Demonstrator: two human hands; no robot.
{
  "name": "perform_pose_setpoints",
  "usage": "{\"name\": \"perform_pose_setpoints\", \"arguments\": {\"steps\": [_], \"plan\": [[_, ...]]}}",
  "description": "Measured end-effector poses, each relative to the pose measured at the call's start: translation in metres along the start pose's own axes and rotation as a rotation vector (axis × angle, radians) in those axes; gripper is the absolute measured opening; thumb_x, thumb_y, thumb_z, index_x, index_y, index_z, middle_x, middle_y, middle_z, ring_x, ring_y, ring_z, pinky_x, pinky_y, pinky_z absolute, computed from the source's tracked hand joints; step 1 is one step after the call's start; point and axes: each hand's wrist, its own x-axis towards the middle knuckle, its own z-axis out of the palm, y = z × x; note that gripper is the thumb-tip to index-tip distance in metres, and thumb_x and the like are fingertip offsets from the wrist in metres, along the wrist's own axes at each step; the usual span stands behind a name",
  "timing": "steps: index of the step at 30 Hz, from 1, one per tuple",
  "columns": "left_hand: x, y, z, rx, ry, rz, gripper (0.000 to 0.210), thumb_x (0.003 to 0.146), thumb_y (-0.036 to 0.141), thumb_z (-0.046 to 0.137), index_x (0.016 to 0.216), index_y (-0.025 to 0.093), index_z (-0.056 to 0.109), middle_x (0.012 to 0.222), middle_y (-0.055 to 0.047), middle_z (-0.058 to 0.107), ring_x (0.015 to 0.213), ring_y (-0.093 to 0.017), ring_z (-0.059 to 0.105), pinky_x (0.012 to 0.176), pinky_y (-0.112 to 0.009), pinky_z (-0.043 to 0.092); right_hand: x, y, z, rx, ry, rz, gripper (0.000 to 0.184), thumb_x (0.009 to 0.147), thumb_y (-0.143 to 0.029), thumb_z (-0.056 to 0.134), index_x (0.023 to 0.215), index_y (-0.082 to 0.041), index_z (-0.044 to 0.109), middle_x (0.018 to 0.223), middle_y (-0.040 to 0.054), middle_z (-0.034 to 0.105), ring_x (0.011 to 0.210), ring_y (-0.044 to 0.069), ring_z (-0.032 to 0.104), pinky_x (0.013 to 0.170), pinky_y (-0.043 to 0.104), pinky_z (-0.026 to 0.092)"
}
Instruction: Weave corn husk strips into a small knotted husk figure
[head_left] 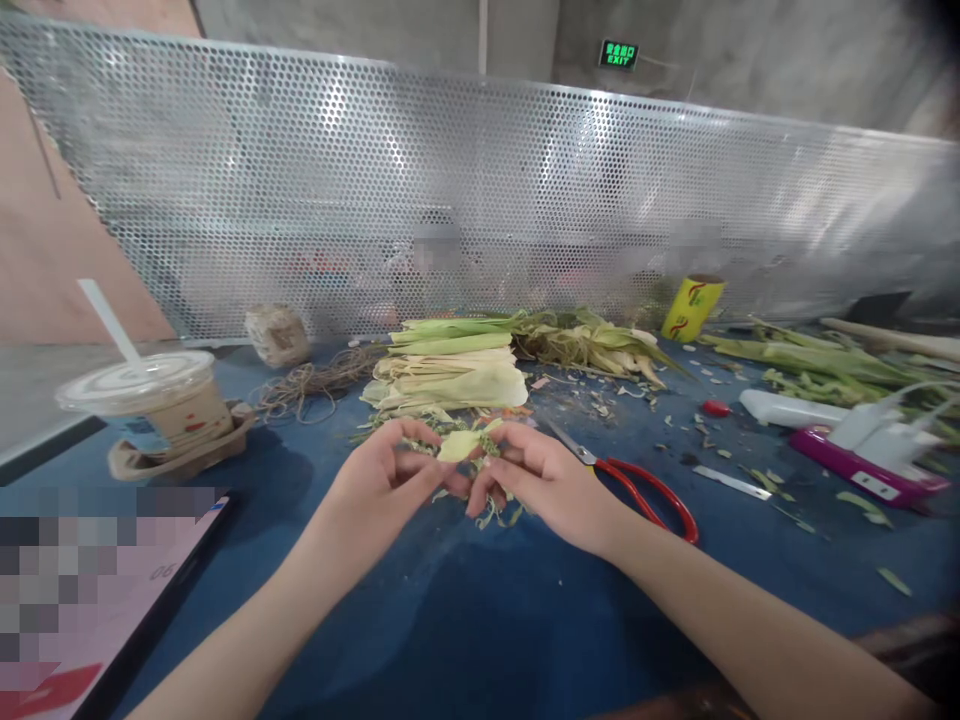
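A pale yellow-green piece of corn husk (459,446) is held up between my two hands, above the blue tabletop. My left hand (394,475) pinches its left end between thumb and fingers. Around the right end, the fingers of my right hand (540,480) are closed, and small green budded bits (487,442) show beside them. Shredded green scraps (495,515) lie below my fingers. Just beyond my hands is a layered stack of flat corn husks (450,365). Red-handled scissors (637,490) rest close to my right wrist, blades pointing away to the left.
A lidded drink cup (169,400) in a cardboard holder and a tablet (135,610) are at left. Behind lie twine (322,380) and loose husks (592,345). At right are a white blade (731,482), a purple power strip (862,465) and a yellow roll (691,308). Perforated metal panel (480,190) stands behind.
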Motion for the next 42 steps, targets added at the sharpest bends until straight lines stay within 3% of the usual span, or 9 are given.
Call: {"name": "perform_pose_setpoints", "arguments": {"steps": [4, 7, 15, 19, 23, 30, 36, 39, 42], "plan": [[-0.001, -0.004, 0.003, 0.057, -0.059, 0.007, 0.019, 0.075, 0.031, 0.055, 0.086, 0.018, 0.047, 0.066, -0.001, 0.071, 0.067, -0.014, 0.064, 0.065, -0.022, 0.046, 0.0, 0.001, 0.0, 0.047, -0.011, -0.003, 0.011, 0.089, -0.019, 0.034, 0.08, -0.018, 0.041, 0.056, -0.0021, 0.056, 0.056, 0.01, 0.051, 0.059, 0.024, 0.038], [-0.005, -0.007, 0.005, 0.177, -0.025, 0.065, 0.028, 0.074, 0.038, 0.055, 0.092, 0.019, 0.044, 0.066, 0.001, 0.068, 0.063, -0.016, 0.063, 0.057, -0.024, 0.045, -0.001, 0.001, 0.0, 0.051, -0.016, -0.01, 0.016, 0.089, -0.02, 0.032, 0.076, -0.018, 0.04, 0.057, -0.0021, 0.053, 0.057, 0.01, 0.049, 0.06, 0.025, 0.038], [-0.012, -0.009, 0.001, 0.644, 0.126, 0.388, 0.016, 0.086, 0.036, 0.038, 0.081, 0.023, 0.044, 0.063, 0.005, 0.06, 0.054, -0.011, 0.057, 0.049, -0.02, 0.041, -0.005, 0.003, 0.001, -0.088, -0.064, -0.038, 0.01, 0.089, -0.022, 0.038, 0.086, -0.019, 0.048, 0.069, -0.0009, 0.053, 0.071, 0.012, 0.051, 0.071, 0.028, 0.039], [-0.011, -0.009, 0.001, 0.771, 0.15, 0.734, 0.015, 0.085, 0.021, 0.043, 0.073, 0.021, 0.052, 0.082, 0.0, 0.063, 0.087, -0.015, 0.059, 0.079, -0.024, 0.045, -0.007, 0.001, 0.001, -0.1, -0.065, -0.06, 0.013, 0.091, -0.024, 0.035, 0.092, -0.018, 0.048, 0.073, 0.0006, 0.054, 0.072, 0.013, 0.052, 0.071, 0.029, 0.04], [-0.011, -0.008, 0.003, 0.829, 0.079, 0.915, 0.018, 0.082, 0.013, 0.045, 0.071, 0.019, 0.057, 0.092, -0.003, 0.063, 0.112, -0.018, 0.048, 0.104, -0.032, 0.029, -0.005, -0.002, 0.002, 0.02, -0.122, -0.109, 0.018, 0.091, -0.029, 0.037, 0.1, -0.018, 0.048, 0.075, 0.0004, 0.052, 0.069, 0.012, 0.051, 0.069, 0.027, 0.04], [-0.013, -0.012, 0.0, 0.862, 0.117, 0.832, 0.024, 0.083, 0.015, 0.044, 0.102, 0.018, 0.058, 0.13, -0.007, 0.048, 0.125, -0.023, 0.036, 0.106, -0.041, 0.025, -0.006, 0.002, 0.002, 0.03, -0.122, -0.12, 0.017, 0.09, -0.029, 0.039, 0.101, -0.02, 0.05, 0.074, 0.0001, 0.053, 0.069, 0.012, 0.052, 0.07, 0.026, 0.042], [-0.014, -0.007, 0.001, 0.476, 0.03, 0.626, 0.029, 0.087, 0.021, 0.041, 0.082, 0.02, 0.07, 0.122, -0.001, 0.057, 0.12, -0.021, 0.043, 0.104, -0.032, 0.032, -0.008, 0.002, 0.0, -0.366, -0.06, -0.135, 0.018, 0.092, -0.023, 0.033, 0.09, -0.02, 0.051, 0.068, -0.0006, 0.053, 0.065, 0.012, 0.049, 0.07, 0.028, 0.04], [-0.013, -0.003, -0.002, 0.285, -0.019, 0.435, 0.027, 0.086, 0.027, 0.044, 0.091, 0.025, 0.07, 0.12, 0.002, 0.059, 0.116, -0.022, 0.048, 0.098, -0.032, 0.04, -0.008, -0.001, 0.001, -0.479, -0.069, -0.152, 0.023, 0.092, -0.021, 0.028, 0.077, -0.019, 0.046, 0.067, -0.0008, 0.052, 0.066, 0.012, 0.046, 0.072, 0.028, 0.038], [-0.013, -0.002, -0.003, 0.24, -0.012, 0.406, 0.022, 0.079, 0.028, 0.055, 0.097, 0.027, 0.068, 0.118, 0.001, 0.06, 0.115, -0.025, 0.05, 0.099, -0.038, 0.038, -0.008, -0.003, 0.002, -0.514, -0.07, -0.139, 0.027, 0.092, -0.021, 0.026, 0.068, -0.019, 0.039, 0.068, 0.0, 0.049, 0.067, 0.012, 0.045, 0.07, 0.027, 0.038]]}}
